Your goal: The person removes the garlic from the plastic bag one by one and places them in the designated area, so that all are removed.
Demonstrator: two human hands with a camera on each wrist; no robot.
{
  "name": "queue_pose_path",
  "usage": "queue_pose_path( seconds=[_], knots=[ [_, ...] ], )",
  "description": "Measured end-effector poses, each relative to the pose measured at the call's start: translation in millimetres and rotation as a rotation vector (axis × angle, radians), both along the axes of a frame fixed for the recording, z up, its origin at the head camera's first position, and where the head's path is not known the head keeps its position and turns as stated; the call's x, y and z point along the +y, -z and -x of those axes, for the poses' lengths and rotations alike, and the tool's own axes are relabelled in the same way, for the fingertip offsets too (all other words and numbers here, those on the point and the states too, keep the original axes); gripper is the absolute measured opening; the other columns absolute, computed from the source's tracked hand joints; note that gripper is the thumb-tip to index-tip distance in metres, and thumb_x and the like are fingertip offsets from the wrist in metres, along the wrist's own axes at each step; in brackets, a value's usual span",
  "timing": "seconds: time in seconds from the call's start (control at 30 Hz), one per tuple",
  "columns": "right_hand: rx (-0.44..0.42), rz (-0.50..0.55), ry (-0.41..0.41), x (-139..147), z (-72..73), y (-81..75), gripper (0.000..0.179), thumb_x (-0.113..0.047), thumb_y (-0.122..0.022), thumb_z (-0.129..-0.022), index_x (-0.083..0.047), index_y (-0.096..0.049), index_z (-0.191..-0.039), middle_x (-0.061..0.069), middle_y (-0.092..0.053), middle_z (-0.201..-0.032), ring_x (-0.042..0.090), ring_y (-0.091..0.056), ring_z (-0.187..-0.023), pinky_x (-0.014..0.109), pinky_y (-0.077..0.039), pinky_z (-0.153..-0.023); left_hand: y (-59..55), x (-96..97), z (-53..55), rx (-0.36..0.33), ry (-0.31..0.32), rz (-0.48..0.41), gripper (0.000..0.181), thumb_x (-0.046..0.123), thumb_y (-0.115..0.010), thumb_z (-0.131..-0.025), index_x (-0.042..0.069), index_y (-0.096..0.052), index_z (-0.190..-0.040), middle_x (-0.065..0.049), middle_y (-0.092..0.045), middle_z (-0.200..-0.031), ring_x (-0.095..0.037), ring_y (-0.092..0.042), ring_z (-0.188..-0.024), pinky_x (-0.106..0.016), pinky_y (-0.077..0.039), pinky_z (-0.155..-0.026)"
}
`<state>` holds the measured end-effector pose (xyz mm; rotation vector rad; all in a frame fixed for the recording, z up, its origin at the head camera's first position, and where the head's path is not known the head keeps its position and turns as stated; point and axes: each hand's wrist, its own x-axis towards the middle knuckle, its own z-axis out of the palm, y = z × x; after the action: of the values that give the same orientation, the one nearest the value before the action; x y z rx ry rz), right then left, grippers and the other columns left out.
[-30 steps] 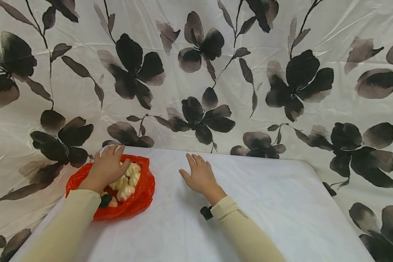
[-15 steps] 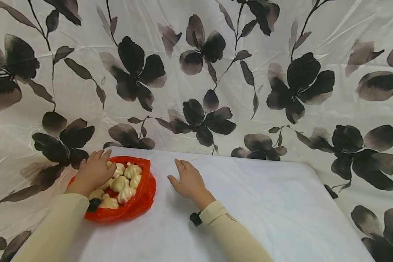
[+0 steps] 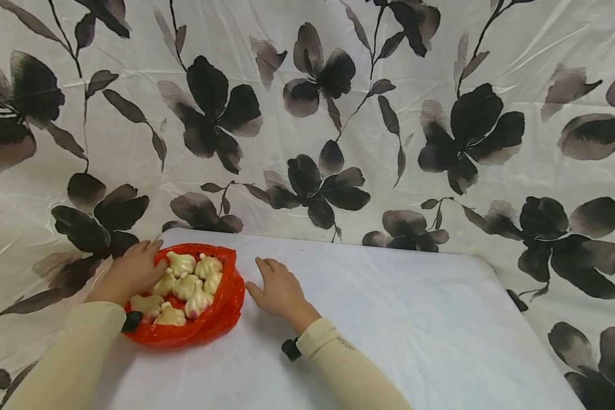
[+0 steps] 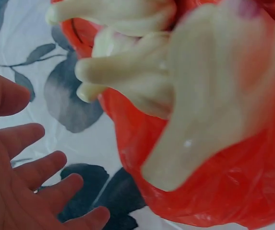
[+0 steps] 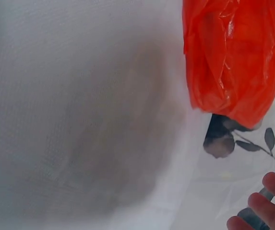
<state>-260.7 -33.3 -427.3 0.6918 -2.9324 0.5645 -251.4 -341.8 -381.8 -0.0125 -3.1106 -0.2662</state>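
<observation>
A red plastic bag (image 3: 228, 307) lies open on the left of the table, its edge spread round several pale garlic bulbs (image 3: 186, 286). My left hand (image 3: 130, 273) is at the bag's left side, overlapping its rim in the head view. In the left wrist view its fingers (image 4: 51, 167) are spread and hold nothing, beside the garlic stems. My right hand (image 3: 281, 293) hovers over the cloth just right of the bag, fingers extended and holding nothing. Only its fingertips (image 5: 267, 201) show in the right wrist view, below the red bag (image 5: 233, 57).
White cloth (image 3: 389, 330) covers the table, which reaches well to the right of the bag. A floral curtain (image 3: 318, 131) hangs right behind the table's far edge. Small black wrist cameras (image 3: 291, 349) sit under both sleeves.
My left hand has drawn left off the middle of the bag, uncovering more garlic. My right hand has moved left and slightly nearer, toward the bag's right side.
</observation>
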Motion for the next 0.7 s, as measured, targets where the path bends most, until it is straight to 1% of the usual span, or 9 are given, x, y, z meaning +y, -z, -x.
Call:
queue_pose_path(
  seconds=[0.17, 0.27, 0.43, 0.57, 0.7],
  knots=[
    [-0.034, -0.007, -0.008, -7, 1.2, 0.8, 0.066, -0.054, -0.049, -0.094, -0.021, -0.036, -0.15, 0.001, -0.046, -0.148, 0.021, -0.049, -0.131, 0.04, -0.048, -0.105, 3.3, -9.5, -0.9, -0.023, 0.004, -0.024, 0.062, 0.025, -0.04, -0.095, -0.015, -0.03, -0.141, -0.044, -0.028, -0.138, -0.062, -0.029, -0.125, -0.074, -0.027, -0.102],
    [-0.069, 0.021, -0.014, -12, 0.7, -0.1, 0.066, -0.054, -0.049, -0.094, -0.021, -0.037, -0.15, 0.001, -0.046, -0.148, 0.021, -0.049, -0.131, 0.04, -0.048, -0.105, 4.7, -15.0, -0.8, -0.026, 0.002, -0.038, 0.06, 0.024, -0.039, -0.096, -0.016, -0.032, -0.14, -0.044, -0.028, -0.138, -0.062, -0.031, -0.124, -0.074, -0.028, -0.102],
    [-0.125, 0.059, -0.027, -22, -1.0, -2.5, 0.066, -0.055, -0.049, -0.094, -0.02, -0.037, -0.15, 0.001, -0.046, -0.148, 0.021, -0.048, -0.132, 0.039, -0.047, -0.106, 4.4, -21.3, 0.4, -0.046, -0.028, -0.07, 0.058, 0.026, -0.04, -0.097, -0.015, -0.035, -0.137, -0.043, -0.03, -0.136, -0.062, -0.035, -0.122, -0.073, -0.031, -0.101],
    [-0.15, 0.078, -0.052, -27, -1.8, -4.3, 0.068, -0.056, -0.049, -0.094, -0.019, -0.036, -0.15, 0.002, -0.047, -0.147, 0.021, -0.049, -0.131, 0.038, -0.047, -0.106, 6.3, -28.0, 2.3, -0.088, -0.071, -0.116, 0.059, 0.027, -0.041, -0.097, -0.015, -0.033, -0.139, -0.044, -0.029, -0.136, -0.062, -0.032, -0.123, -0.074, -0.028, -0.101],
    [-0.156, 0.114, -0.082, -31, -3.3, -5.0, 0.066, -0.053, -0.051, -0.094, -0.02, -0.038, -0.149, 0.002, -0.052, -0.141, 0.02, -0.053, -0.126, 0.037, -0.051, -0.101, 10.1, -33.9, 4.5, -0.107, -0.099, -0.141, 0.06, 0.026, -0.041, -0.097, -0.016, -0.031, -0.139, -0.044, -0.028, -0.137, -0.061, -0.03, -0.124, -0.075, -0.027, -0.102]
  ],
)
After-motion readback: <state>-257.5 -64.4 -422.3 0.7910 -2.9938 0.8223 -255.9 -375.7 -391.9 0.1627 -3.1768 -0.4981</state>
